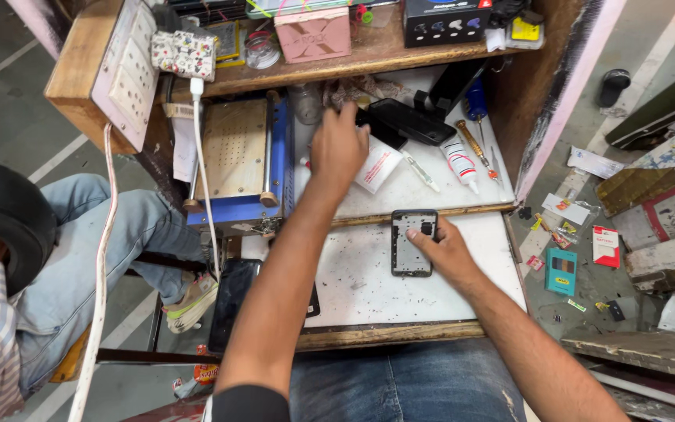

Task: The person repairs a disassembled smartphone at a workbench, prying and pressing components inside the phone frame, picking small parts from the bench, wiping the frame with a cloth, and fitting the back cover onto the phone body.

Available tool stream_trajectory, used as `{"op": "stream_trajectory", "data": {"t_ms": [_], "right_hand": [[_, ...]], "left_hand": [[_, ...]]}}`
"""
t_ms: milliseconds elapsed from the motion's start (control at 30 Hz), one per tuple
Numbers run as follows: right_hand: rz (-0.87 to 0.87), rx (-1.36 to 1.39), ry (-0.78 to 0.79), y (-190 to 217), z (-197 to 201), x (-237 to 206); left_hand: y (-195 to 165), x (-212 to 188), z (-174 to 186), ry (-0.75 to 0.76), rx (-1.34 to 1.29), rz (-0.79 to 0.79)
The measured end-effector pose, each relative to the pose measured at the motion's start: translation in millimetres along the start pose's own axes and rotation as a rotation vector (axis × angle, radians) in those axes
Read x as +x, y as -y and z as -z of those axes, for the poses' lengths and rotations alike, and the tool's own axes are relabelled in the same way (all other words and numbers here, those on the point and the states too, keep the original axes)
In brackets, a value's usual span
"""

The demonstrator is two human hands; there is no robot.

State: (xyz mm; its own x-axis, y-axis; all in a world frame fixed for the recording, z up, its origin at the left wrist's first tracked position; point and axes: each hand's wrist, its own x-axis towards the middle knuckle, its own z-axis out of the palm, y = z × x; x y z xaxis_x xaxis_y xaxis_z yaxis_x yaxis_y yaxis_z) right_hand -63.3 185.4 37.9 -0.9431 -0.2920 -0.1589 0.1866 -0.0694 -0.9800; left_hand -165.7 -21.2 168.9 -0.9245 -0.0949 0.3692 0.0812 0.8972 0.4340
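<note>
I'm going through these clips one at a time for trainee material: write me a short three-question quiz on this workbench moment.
1. True or false: the right hand rests on the opened phone frame lying on the white work surface.
2. The left hand reaches toward which part of the bench?
A. the back, near the dark phone parts
B. the front edge
C. the floor
3. Fill in: the small white glue tube lies to the ____ of the left hand, in the picture.

Key: 1 true; 2 A; 3 right.
</note>
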Motion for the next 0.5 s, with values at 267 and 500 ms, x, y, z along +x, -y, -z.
{"op": "stream_trajectory", "data": {"t_ms": [267,500], "right_hand": [[0.035,0.569,0.451,28.3,-2.7,-2.5],[-0.030,0.684,0.384,26.5,0.7,-0.9]], "left_hand": [[-26.7,86.3,4.3,0.221,0.108,0.203],[-24.0,87.6,0.0,-0.187,0.068,-0.067]]}}
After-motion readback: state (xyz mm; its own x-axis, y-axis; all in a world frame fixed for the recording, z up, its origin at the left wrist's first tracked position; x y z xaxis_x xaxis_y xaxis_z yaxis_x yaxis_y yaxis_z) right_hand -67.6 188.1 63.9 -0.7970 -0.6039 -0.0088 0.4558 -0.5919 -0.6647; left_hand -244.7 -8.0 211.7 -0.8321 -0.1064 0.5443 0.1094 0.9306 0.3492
